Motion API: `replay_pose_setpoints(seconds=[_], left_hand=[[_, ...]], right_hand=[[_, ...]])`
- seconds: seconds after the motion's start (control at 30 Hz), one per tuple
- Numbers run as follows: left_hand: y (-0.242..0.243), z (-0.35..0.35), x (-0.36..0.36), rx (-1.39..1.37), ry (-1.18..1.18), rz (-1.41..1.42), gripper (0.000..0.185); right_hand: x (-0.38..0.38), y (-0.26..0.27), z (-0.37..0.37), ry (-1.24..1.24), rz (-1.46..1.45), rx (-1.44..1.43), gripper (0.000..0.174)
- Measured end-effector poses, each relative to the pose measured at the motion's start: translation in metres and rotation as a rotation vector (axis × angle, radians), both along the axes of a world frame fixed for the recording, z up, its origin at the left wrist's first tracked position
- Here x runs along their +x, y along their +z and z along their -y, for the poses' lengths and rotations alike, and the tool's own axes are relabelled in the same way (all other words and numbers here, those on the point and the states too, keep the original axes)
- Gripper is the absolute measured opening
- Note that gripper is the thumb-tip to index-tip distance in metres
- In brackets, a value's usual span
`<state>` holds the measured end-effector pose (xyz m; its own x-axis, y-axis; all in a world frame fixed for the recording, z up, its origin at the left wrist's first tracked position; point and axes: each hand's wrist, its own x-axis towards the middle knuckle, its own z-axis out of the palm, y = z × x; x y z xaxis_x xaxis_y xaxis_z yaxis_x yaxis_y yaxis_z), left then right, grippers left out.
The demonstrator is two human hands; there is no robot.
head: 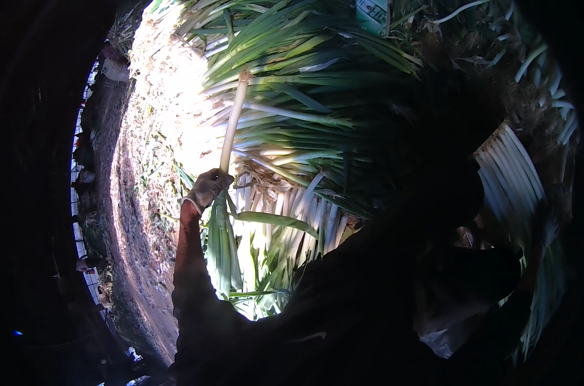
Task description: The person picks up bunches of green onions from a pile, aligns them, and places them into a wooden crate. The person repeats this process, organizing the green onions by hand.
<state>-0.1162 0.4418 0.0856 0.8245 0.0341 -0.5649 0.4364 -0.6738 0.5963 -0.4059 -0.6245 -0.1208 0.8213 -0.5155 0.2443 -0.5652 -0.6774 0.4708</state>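
My left hand [207, 189], in what looks like a thin glove with a pale cuff, is closed around one long white-stemmed leek or large green onion [234, 120]. Its roots point to the picture's top; its green leaves hang below my fist. At the right, my right hand [545, 226] is in deep shadow, around a thick bunch of the same stalks [511, 169], roots uppermost. The hand's fingers are hardly visible. Between the hands lies a large pile of loose stalks [292, 116], with a row of white stems [296, 207] nearer my body.
More stalks [554, 87] lie at the far right. A green printed package [371, 17] rests at the top edge. Brightly lit ground with plant litter [152, 120] stretches along the left, beside a dirt strip [132, 270]. Part of another person, a hand [82, 265], shows at the far left.
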Motion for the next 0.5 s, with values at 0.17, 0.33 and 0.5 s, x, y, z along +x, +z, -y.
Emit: replay_pose_setpoints(seconds=[0.17, 0.33, 0.5], left_hand=[[-0.031, -0.025, -0.062, 0.288, 0.046, -0.374, 0.051], [-0.083, 0.009, -0.053, 0.582, -0.125, -0.100, 0.051], [-0.128, 0.107, 0.036, 0.599, -0.474, 0.490, 0.050]], right_hand=[[-0.001, -0.011, 0.017, -0.238, 0.026, 0.258, 0.062], [-0.008, -0.017, 0.033, -0.197, -0.154, 0.017, 0.057], [-0.005, -0.007, 0.023, 0.336, 0.383, 0.187, 0.049]])
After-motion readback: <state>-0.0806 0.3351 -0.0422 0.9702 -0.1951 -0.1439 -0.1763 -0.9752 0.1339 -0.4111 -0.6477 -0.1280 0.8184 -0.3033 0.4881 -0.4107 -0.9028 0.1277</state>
